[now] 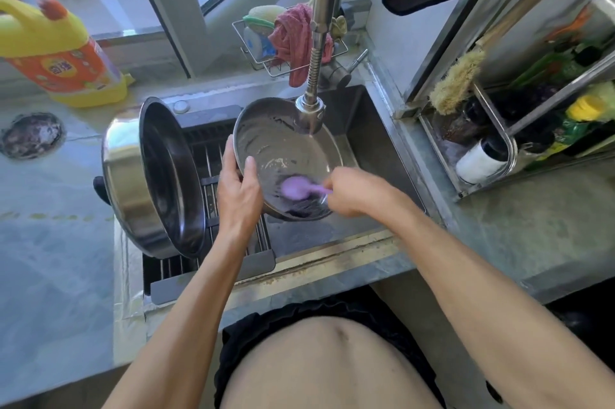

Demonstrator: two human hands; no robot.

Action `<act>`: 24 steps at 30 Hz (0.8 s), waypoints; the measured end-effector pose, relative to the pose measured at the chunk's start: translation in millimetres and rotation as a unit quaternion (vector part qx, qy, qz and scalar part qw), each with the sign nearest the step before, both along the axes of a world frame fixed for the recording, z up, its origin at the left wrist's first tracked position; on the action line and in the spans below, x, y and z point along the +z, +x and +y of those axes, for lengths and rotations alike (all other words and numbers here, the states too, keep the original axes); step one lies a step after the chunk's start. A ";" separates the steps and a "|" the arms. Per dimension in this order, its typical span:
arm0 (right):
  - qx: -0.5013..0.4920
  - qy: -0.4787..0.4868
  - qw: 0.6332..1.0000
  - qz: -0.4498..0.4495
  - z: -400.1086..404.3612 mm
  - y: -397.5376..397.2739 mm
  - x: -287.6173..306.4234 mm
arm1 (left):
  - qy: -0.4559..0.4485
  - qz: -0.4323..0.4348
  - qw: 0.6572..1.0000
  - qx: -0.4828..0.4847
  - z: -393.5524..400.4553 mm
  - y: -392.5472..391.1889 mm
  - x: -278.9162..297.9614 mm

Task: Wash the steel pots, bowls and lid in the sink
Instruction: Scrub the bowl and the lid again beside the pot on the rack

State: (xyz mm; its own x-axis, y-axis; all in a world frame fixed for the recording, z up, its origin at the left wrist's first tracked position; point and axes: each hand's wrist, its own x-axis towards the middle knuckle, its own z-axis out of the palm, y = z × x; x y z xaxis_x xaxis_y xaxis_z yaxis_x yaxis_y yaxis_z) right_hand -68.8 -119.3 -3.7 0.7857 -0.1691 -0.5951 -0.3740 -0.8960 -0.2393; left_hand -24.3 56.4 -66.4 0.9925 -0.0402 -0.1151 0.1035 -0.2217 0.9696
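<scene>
We saw first the sink (pixel 362 129), with a dark drying rack (pixel 213 262) laid over its left part, and on this rack the large steel pot (pixel 143 182) stood on its side, its open mouth turned to the right and its rim just beside the left forearm. We judged this pot the biggest risk: it rested on a curved wall, so a push from the elbow could make it roll off the rack. Next, the steel bowl (pixel 283 142) was held tilted over the basin, under the faucet head (pixel 310 109), with residue on its inner wall. Our left hand (pixel 238 189) gripped its near rim, thumb inside and fingers curled behind; a wet rim could slip from such a hold and the bowl would drop into the basin. Our right hand (pixel 354 192) pinched the handle of the small purple brush (pixel 294 187), which pressed low inside the bowl. Strong scrubbing there could twist the bowl out of the grip, or splash onto the counter.
</scene>
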 end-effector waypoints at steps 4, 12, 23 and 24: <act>-0.080 0.147 0.980 -0.110 5.0 11.3 -14.2 | 0.006 0.025 0.999 -0.040 -4.1 -2.9 -1.0; -0.032 0.194 0.979 0.047 -4.5 0.7 -6.8 | 0.029 -0.006 0.998 -0.054 -1.9 3.1 -0.9; -0.014 0.110 0.993 0.031 -4.3 -7.1 -1.1 | 0.054 -0.084 0.994 0.049 1.8 12.2 5.8; 0.007 0.099 0.995 0.027 -3.0 -4.9 0.7 | 0.057 -0.090 0.993 0.050 2.5 13.1 6.1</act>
